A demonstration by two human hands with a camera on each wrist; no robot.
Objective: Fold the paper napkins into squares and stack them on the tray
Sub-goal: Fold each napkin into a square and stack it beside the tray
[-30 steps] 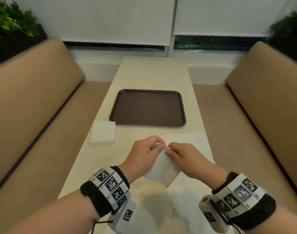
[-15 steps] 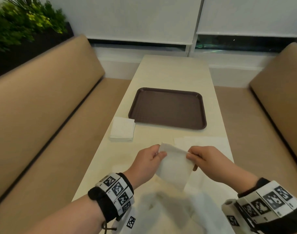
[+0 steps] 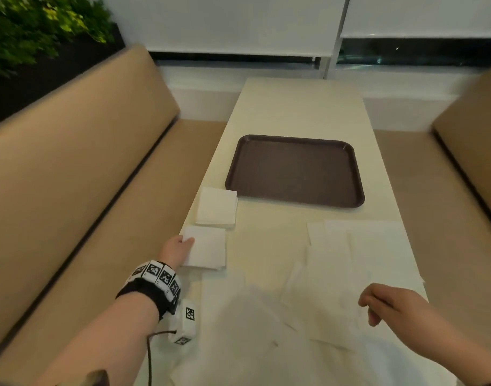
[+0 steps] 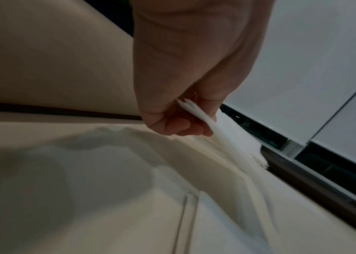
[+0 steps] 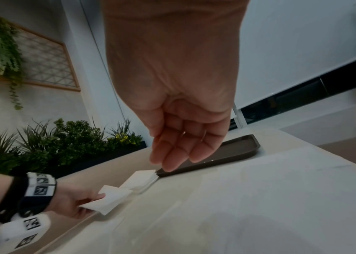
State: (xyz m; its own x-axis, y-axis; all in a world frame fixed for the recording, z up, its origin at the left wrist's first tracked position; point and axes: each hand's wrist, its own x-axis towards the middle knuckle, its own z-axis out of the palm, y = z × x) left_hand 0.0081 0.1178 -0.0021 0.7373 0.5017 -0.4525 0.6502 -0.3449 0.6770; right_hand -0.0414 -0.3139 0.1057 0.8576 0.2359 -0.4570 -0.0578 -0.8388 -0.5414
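Observation:
My left hand (image 3: 180, 247) pinches a folded white square napkin (image 3: 206, 247) by its left edge, just above the table near the left rim; the left wrist view shows thumb and curled fingers (image 4: 172, 123) gripping the napkin (image 4: 227, 130). A small stack of folded napkins (image 3: 217, 207) lies just beyond it, beside the near-left corner of the brown tray (image 3: 294, 171), which holds nothing. My right hand (image 3: 383, 302) hovers with relaxed fingers (image 5: 172, 154), holding nothing, over unfolded white napkins (image 3: 350, 260) spread on the right.
The cream table (image 3: 294, 107) runs away from me between two tan benches (image 3: 71, 176) (image 3: 467, 151). More loose napkin sheets (image 3: 252, 344) cover the near end of the table. Plants (image 3: 29, 29) stand behind the left bench.
Both hands held the napkin in front of me; the right hand has let go and drawn right. The left hand has carried the folded square left towards the stack.

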